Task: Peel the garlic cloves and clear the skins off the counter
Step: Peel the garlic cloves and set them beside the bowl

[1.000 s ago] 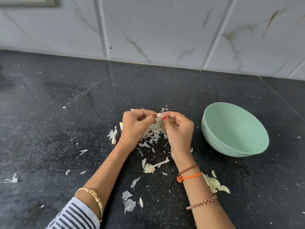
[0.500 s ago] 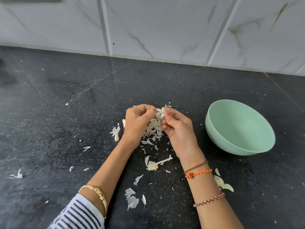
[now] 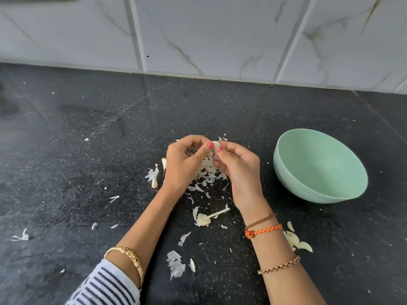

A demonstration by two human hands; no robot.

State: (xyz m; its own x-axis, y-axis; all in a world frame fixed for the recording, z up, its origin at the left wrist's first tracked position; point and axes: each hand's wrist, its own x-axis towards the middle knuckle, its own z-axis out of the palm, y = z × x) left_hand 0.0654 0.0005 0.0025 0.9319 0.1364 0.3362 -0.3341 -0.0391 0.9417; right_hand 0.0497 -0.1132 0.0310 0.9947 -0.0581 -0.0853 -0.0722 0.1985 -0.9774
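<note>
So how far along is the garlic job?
Several cloves look done, judging by the skins strewn on the counter and peeled cloves lying by the right forearm. Both hands, left hand and right hand, pinch a garlic clove. No skins cleared yet; the green bowl looks empty.

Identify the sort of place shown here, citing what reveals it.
Most likely a home kitchen: a black speckled stone counter against a marble-look tiled wall, a green bowl, and garlic skins scattered about.
</note>
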